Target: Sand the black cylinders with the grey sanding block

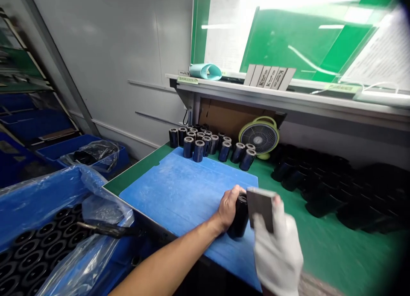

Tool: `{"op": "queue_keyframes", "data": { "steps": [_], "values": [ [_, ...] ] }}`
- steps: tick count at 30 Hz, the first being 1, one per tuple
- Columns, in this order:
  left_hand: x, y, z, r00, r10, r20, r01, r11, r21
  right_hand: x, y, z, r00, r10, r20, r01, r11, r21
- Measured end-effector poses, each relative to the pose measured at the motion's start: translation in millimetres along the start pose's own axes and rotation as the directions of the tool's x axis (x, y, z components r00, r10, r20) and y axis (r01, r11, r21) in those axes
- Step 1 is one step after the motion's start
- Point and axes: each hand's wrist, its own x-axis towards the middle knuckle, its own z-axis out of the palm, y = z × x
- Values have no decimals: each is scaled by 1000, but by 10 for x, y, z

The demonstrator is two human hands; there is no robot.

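My left hand (pixel 228 207), bare, is wrapped round a black cylinder (pixel 240 217) that stands upright over the near right part of a blue mat (pixel 166 189). My right hand (pixel 278 249), in a white glove and blurred by motion, grips a flat grey sanding block (pixel 261 206) with its fingertips. The block is raised on edge just right of the cylinder's top; whether they touch I cannot tell. Several similar black cylinders (pixel 199 150) with pale ring tops stand along the mat's far edge.
A dark group of black cylinders (pixel 323 197) crowds the green table's right side. Behind stands a small green fan (pixel 259 136). The shelf (pixel 224 83) above carries similar grey blocks (pixel 269 77). At left is a plastic-lined blue bin (pixel 41 189) of black cylinders; a long dark-handled tool (pixel 110 230) lies across its edge.
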Motion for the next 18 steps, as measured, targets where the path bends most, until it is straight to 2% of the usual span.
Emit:
{"op": "queue_keyframes", "data": {
  "steps": [2,4,6,9,11,12,15,18],
  "values": [
    [6,-4,-3,1000,7,-29,-8,1000,-27,-45,9,23,999,26,-39,-26,1000,-5],
    [18,-18,-9,996,-31,-78,24,995,-95,-174,18,-9,999,-6,50,3,998,62],
    [32,-50,-14,994,-91,-63,78,979,-187,-337,26,-118,992,2,127,-12,997,81],
    [41,-114,-12,988,-144,48,152,932,-328,-412,51,-340,968,248,45,-247,969,-24],
    [31,-141,-7,987,-143,72,160,911,-380,-270,72,-431,931,366,-3,-365,928,-80],
    [21,-145,-6,988,-137,77,156,909,-386,-158,81,-445,932,362,8,-359,928,-97],
    [-20,-123,-20,993,-63,104,90,956,-279,179,76,-389,960,276,52,-267,954,-137],
    [-64,-81,-54,992,36,124,-23,994,-105,280,20,-306,976,203,78,-193,974,-123]
  ]
}}
